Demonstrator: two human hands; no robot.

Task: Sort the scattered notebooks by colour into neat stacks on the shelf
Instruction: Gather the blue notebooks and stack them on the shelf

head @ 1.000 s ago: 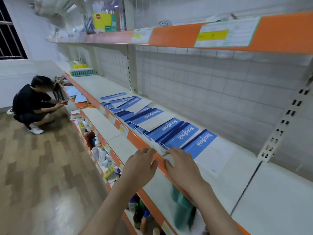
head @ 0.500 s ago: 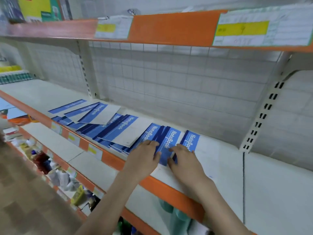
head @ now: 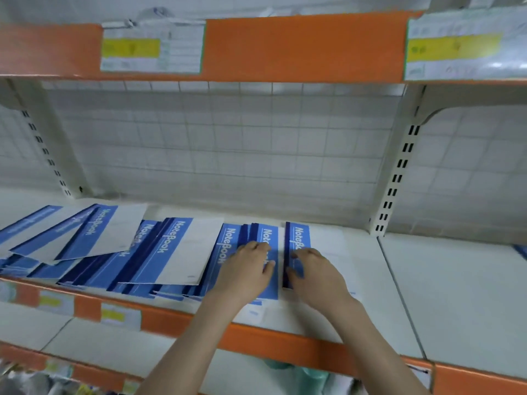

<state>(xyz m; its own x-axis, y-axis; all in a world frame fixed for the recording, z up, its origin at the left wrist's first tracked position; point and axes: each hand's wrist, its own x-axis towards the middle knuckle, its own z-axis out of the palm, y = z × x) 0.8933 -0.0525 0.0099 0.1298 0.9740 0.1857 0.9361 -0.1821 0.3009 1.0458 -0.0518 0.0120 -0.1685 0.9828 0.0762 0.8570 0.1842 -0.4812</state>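
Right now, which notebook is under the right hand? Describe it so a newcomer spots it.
Find the white shelf with the orange front edge, below the upper orange rail. Follow the fanned row of blue notebooks to its right end. The one under the right hand is the last notebook, lying apart from the overlapped rest across a thin gap.

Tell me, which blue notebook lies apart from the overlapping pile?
The rightmost blue-and-white paper notebook, under the right hand; a gap separates it from the others.
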